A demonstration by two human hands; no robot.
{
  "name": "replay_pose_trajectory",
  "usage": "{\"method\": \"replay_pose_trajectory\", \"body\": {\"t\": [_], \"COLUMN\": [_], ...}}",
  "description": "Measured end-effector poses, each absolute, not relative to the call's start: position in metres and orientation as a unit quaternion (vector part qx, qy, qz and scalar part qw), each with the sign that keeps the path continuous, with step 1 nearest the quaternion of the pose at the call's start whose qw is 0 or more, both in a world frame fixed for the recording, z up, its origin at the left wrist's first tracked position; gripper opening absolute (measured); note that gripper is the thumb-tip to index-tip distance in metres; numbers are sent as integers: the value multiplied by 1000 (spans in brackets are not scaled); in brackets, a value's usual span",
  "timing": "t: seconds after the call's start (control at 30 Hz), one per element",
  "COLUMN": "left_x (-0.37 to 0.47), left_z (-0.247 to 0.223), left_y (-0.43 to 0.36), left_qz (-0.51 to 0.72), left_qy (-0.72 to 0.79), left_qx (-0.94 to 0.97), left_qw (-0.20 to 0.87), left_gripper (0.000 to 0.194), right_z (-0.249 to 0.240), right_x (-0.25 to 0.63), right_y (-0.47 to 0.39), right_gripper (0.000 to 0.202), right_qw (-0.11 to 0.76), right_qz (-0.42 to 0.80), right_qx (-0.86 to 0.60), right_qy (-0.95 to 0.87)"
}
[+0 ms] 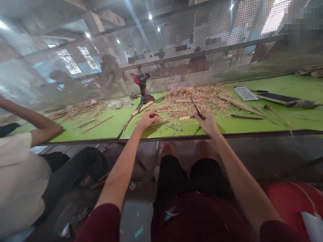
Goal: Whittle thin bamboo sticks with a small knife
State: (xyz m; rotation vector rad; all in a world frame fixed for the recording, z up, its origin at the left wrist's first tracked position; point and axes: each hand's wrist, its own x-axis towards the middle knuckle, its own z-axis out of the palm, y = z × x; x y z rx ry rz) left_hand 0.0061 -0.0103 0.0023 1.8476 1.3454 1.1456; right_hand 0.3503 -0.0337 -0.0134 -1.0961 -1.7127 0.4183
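Observation:
My right hand (209, 123) is closed around a thin dark knife-like tool (196, 107), its tip pointing up and to the left over the green table (106, 129). My left hand (147, 121) rests at the table's near edge, fingers curled beside a short flat wood strip (159, 123); whether they pinch it is too small to tell. Between my hands lie a pale wood piece (186, 117) and a small blue item (174, 128). A heap of wood shavings (194, 95) spreads just beyond them.
A red and black cordless drill (142, 88) stands upright behind my left hand. A phone (279, 97), a white packet (245, 92) and a brush-like tool (247, 117) lie at right. Another person's arm (45, 124) leans on the table at left. Perforated mesh (176, 57) rises behind.

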Motion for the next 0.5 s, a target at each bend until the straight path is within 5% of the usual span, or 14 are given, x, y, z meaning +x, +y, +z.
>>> {"method": "replay_pose_trajectory", "body": {"t": [0.5], "left_x": [25], "left_z": [21], "left_y": [-19], "left_qz": [561], "left_qy": [477], "left_qx": [616], "left_qw": [279], "left_gripper": [14], "right_z": [-10], "right_x": [347], "right_y": [-37], "right_gripper": [41], "right_qw": [489], "right_qz": [148], "right_qx": [-472], "right_qy": [-719]}}
